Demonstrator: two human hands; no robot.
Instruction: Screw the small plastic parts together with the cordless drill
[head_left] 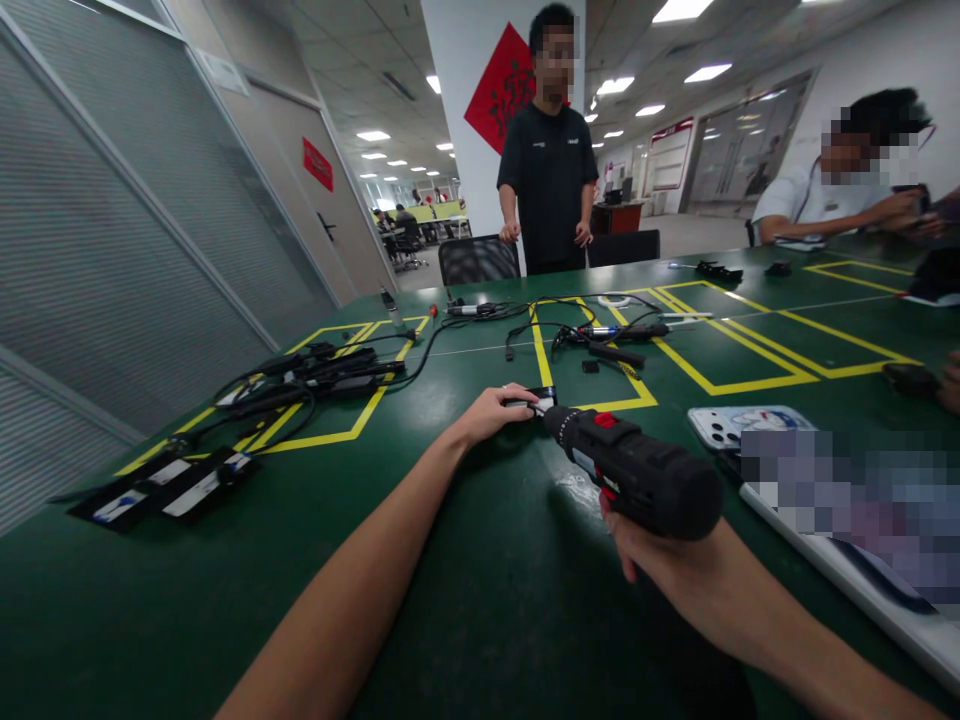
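Head view: the right hand (646, 550) has its fingers wrapped round a drill (637, 470), while the left hand (495, 412) has its fingers closed on the left end of a small black-and-white box (546, 397) on the green table (480, 600). The drill's tip points at the box; I cannot tell whether they touch. The step in hand looks like lining the tip up, which calls for a firm hold and fingertips clear of it. The drill's nose partly hides the box. A phone (724, 428) lies right of the drill, near the right forearm. Cables (330, 375) heap up to the left; a person (551, 190) stands across the table.
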